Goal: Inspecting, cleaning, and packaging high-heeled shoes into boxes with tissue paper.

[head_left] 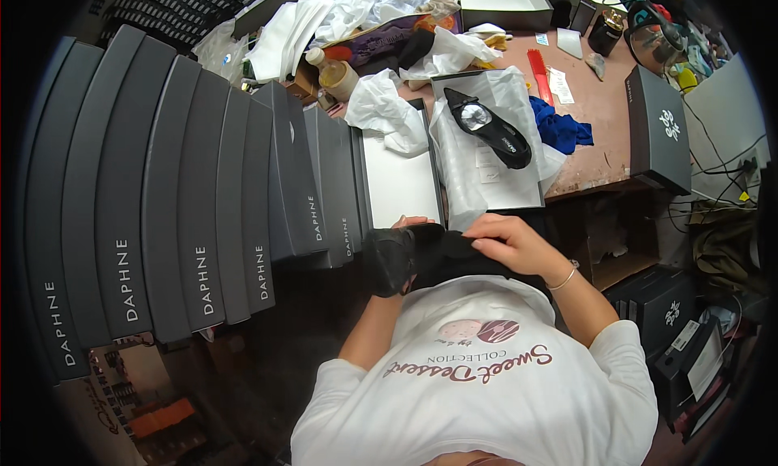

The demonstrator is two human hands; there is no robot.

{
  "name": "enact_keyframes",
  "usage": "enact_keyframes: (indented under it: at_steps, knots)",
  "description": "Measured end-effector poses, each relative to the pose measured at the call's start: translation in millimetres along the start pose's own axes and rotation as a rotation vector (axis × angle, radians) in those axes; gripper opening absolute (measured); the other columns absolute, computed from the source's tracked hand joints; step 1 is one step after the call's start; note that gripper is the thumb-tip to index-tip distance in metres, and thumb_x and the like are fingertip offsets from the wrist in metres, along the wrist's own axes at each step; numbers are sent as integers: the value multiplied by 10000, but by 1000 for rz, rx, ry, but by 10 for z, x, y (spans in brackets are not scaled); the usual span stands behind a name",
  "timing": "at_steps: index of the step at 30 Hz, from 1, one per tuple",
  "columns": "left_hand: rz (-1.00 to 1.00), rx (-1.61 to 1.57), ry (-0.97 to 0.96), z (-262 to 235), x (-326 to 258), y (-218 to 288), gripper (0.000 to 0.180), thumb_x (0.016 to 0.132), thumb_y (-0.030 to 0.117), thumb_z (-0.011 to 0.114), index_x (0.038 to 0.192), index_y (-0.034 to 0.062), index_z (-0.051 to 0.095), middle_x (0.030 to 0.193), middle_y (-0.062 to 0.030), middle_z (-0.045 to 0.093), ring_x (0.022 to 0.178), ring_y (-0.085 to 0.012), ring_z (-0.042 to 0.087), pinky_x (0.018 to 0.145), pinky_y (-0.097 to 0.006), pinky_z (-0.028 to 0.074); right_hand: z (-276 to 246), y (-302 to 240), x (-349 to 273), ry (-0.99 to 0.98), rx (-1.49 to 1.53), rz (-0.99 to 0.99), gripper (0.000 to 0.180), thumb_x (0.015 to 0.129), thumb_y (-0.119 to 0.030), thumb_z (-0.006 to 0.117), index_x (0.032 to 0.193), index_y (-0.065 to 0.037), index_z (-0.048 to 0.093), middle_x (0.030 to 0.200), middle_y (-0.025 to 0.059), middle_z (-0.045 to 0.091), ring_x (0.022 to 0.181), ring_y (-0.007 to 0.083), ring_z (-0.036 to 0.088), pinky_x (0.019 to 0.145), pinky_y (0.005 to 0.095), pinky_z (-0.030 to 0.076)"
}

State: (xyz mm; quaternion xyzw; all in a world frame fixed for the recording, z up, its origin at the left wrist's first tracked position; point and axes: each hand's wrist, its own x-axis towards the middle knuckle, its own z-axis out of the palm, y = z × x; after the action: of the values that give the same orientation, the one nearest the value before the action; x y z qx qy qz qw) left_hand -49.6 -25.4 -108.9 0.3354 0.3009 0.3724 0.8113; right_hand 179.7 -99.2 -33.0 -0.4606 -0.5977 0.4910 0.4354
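Observation:
Close to my body, my left hand [412,221] is wrapped round a black shoe [389,261], which covers most of its fingers. My right hand [509,241] is closed over dark cloth at my lap, thumb and fingertips drawn together. Whatever those fingertips hold, if anything, does not show. Just beyond the hands, another black shoe [494,134] with a pointed toe lies on white tissue paper [454,154] in an open shoebox [531,200]. Left of it stands a second open box [397,186] with a white inside and crumpled tissue [385,113] at its far end.
Dark grey shoeboxes [174,198] stand in a long row at my left. On the table [604,162] lie a red brush [539,73] and a blue cloth [559,127]. A pump bottle [332,75] stands further back. A grey box [658,130] sits at the table's right edge.

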Motion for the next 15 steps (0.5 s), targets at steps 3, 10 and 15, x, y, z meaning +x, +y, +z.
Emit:
enact_keyframes:
  at_steps: [3, 10, 15]
  knots:
    - [-3, 459, 24, 149, 88, 52, 413, 1004, 290, 392, 974, -34, 648, 990, -127, 656, 872, -172, 625, 805, -268, 494, 470, -10, 113, 18, -575, 42, 139, 800, -24, 557, 918, -6, 629, 902, 178, 606, 807, 340, 617, 718, 360, 505]
    - [-137, 100, 117, -35, 117, 116, 405, 988, 315, 424, 1016, -55, 587, 996, -173, 647, 899, -281, 660, 846, -381, 537, 200, 139, -32, -433, 455, 10, 228, 863, -46, 589, 1074, 24, 639, 956, 140, 640, 817, 224, 602, 738, 307, 476]
    - [-143, 389, 31, 198, 140, 129, 453, 994, 357, 402, 989, -56, 588, 968, -180, 643, 908, -272, 654, 854, -372, 529, 481, -37, 65, 2, -537, 77, 246, 839, -62, 593, 1079, -19, 624, 953, 169, 589, 855, 330, 605, 766, 358, 501]
